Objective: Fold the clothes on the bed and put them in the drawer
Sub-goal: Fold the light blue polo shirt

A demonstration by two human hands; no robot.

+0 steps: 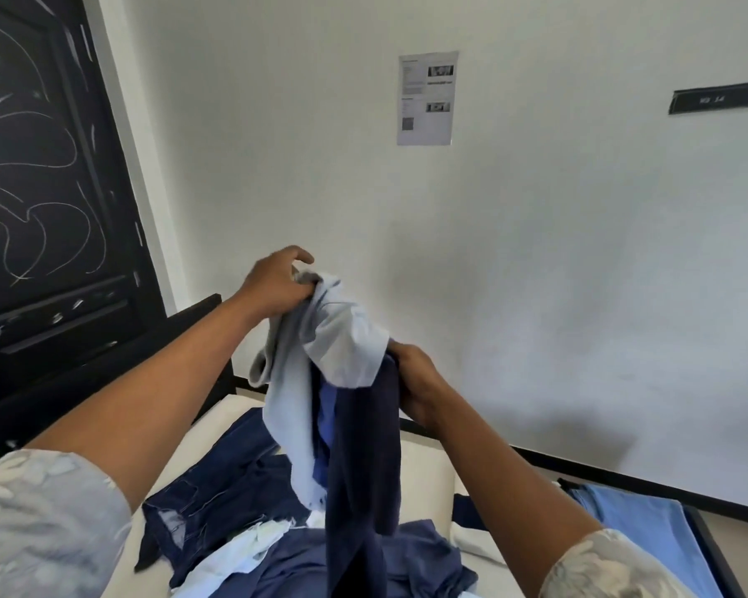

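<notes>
Since only the head view is available, everything here reads off it.

Your left hand [277,283] is the higher and farther one. Its fingers [299,254] are clenched round the bunched top of the pale blue soft cotton garment [333,338]. Your right hand [417,384] sits lower and to the right, fingers curled tight on the upper end of the dark navy knit garment [363,459], just where the pale blue cloth drapes over it.

Both pieces are lifted off the white mattress bed [428,463]. Their long axis is near vertical, running from your hands down towards the pile. A strip of mid-blue fabric [327,414] shows between them; I can't tell whether it's a lining or a third piece. The lower ends hang in front of the pile, and whether they touch it is unclear.

The pile below holds dark indigo denim jeans [217,485], a crumpled white cloth [251,550] and a slate-blue garment [415,558].

My read is that the two pieces are tangled and you're at the sorting step, with nothing folded flat yet. The gap between your hands runs diagonally, so they should separate along that line: left hand up and away, right hand down and right.

The black open drawer [709,550], with light blue folded fabric [640,524] inside, lies at lower right, nearer your right hand. The risk is that the navy tail snags the pile and drags it.
</notes>
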